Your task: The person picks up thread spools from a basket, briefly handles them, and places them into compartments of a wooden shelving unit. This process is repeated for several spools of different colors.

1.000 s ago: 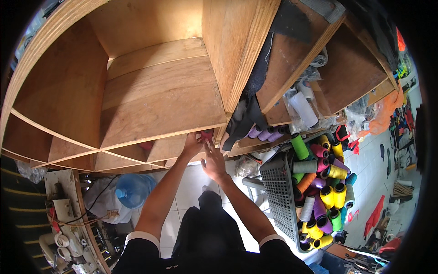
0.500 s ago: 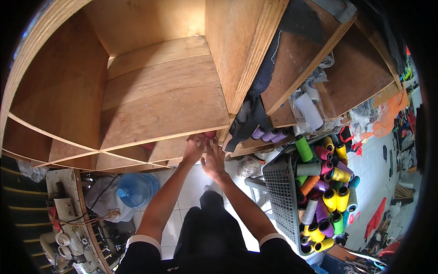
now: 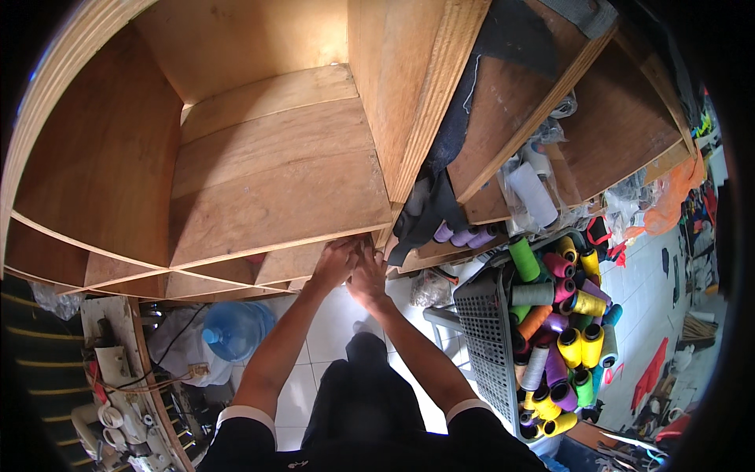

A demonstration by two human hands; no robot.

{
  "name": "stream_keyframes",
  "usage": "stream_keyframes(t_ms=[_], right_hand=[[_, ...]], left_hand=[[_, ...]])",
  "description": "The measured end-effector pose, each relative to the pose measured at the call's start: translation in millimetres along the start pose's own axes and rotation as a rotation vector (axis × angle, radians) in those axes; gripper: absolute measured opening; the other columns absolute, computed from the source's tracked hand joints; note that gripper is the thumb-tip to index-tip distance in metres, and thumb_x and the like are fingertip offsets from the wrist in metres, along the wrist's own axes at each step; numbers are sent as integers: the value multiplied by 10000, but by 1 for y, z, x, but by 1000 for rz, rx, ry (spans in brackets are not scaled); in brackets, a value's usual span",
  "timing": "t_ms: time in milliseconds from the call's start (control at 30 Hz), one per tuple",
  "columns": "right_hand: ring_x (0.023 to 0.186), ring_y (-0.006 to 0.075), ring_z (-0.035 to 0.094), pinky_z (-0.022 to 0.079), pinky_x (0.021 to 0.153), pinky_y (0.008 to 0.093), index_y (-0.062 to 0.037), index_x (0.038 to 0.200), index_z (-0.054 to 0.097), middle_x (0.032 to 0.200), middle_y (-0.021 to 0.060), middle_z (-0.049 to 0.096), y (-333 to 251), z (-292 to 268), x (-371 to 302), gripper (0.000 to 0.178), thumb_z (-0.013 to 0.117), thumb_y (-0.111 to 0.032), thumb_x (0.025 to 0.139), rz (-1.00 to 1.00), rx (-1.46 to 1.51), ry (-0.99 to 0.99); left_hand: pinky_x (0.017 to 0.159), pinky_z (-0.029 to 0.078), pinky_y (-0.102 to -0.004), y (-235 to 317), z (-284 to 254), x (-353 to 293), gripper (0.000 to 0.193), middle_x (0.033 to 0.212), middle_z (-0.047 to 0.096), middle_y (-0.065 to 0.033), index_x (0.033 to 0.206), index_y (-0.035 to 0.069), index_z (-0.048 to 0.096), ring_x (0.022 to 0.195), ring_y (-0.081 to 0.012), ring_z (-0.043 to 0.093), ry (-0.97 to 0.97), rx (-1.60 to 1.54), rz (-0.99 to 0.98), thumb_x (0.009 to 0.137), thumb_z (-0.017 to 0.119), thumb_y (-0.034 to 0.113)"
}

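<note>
My left hand [image 3: 336, 263] and my right hand [image 3: 367, 277] meet side by side below the front edge of a wooden shelf board [image 3: 283, 189], at the mouth of a lower compartment. The left hand's fingers curl inward, its knuckles up against the board. Beside it, the right hand has its fingers bent toward the left hand's. Both sets of fingertips are hidden by the board and by each other, so whatever they hold does not show. To the right of the hands, dark cloth [image 3: 434, 211] hangs over the shelf, with purple thread spools [image 3: 464, 236] next to it.
A grey plastic basket [image 3: 481, 346] heaped with several coloured thread cones [image 3: 569, 346] stands on the right. A blue water jug [image 3: 236, 329] is on the tiled floor at left, near a sewing machine [image 3: 118, 393]. Plastic-wrapped white cones [image 3: 533, 193] lie on the right shelf.
My right hand has moved slightly up, and its fingers have gone from spread to bent. A red rounded thing above the hands no longer shows. The view has shifted slightly.
</note>
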State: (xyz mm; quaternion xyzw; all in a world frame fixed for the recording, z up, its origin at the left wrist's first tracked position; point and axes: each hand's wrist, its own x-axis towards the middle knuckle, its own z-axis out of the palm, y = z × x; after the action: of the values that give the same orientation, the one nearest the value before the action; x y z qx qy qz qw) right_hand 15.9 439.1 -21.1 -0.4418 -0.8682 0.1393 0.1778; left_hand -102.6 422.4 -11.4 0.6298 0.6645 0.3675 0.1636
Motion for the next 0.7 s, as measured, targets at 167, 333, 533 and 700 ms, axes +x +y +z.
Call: stream_keyframes(t_ms=[167, 333, 533, 700], right_hand=[[1128, 380, 445, 434, 888, 489, 6, 1359, 425, 1404, 175, 385, -2, 2, 4, 646, 642, -166, 775, 14, -28, 26], [1147, 414, 427, 405, 909, 552, -5, 1434, 302, 1445, 163, 323, 3, 9, 6, 811, 705, -261, 778, 58, 51, -54], [1205, 399, 403, 392, 926, 548, 21, 1422, 324, 1467, 202, 288, -7, -11, 1, 792, 697, -271, 787, 29, 47, -143], [1332, 380, 305, 373, 957, 530, 22, 1434, 321, 1496, 216, 249, -11, -9, 3, 804, 701, -262, 784, -8, 9, -128]], left_hand=[[972, 472, -437, -9, 0, 2, 391, 1157, 632, -216, 1150, -16, 626, 1095, -382, 582, -4, 21, 65, 773, 537, 41], [941, 479, -448, -10, -2, 3, 375, 1151, 629, -222, 1154, 14, 630, 1084, -371, 588, -66, 52, 24, 791, 541, 52], [933, 452, -451, -12, -6, 6, 280, 1107, 632, -252, 1103, 17, 638, 1076, -442, 558, 209, -7, -361, 853, 521, 65], [950, 444, -437, -74, 28, 17, 296, 1099, 648, -236, 1106, 12, 641, 1105, -417, 563, 153, 55, -244, 847, 497, 16]])
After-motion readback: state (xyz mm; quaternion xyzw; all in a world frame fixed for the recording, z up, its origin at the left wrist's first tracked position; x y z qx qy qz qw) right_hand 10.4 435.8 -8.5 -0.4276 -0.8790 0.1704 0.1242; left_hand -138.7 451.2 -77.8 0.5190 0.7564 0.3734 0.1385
